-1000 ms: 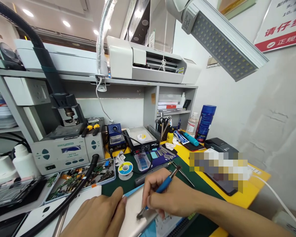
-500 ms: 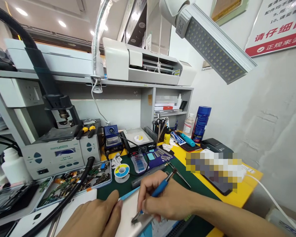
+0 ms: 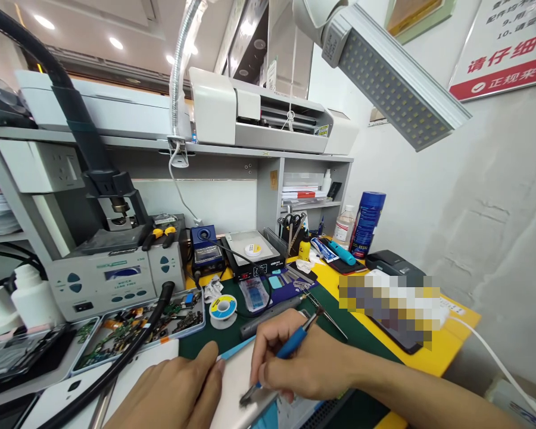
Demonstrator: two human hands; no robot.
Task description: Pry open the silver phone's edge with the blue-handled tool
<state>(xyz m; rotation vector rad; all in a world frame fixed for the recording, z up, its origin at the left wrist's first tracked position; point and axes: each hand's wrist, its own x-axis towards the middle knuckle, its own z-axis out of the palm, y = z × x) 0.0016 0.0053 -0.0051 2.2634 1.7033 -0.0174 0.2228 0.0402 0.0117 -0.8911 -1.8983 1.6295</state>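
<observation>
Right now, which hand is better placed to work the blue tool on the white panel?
Right, I'd say: the right hand grips the blue tool, tip at the white panel. The left hand rests at the panel's edge, no tool visible.

The yellow-edged bench (image 3: 455,325) is carrying a green mat (image 3: 366,333), a parts tray (image 3: 196,325), a solder spool (image 3: 223,311), a spray can (image 3: 368,224) and what is probably a phone (image 3: 404,339).

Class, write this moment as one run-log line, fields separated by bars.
left hand: on white panel's edge | right hand: gripping blue-handled tool, tip at white panel | nearby: solder spool
</observation>
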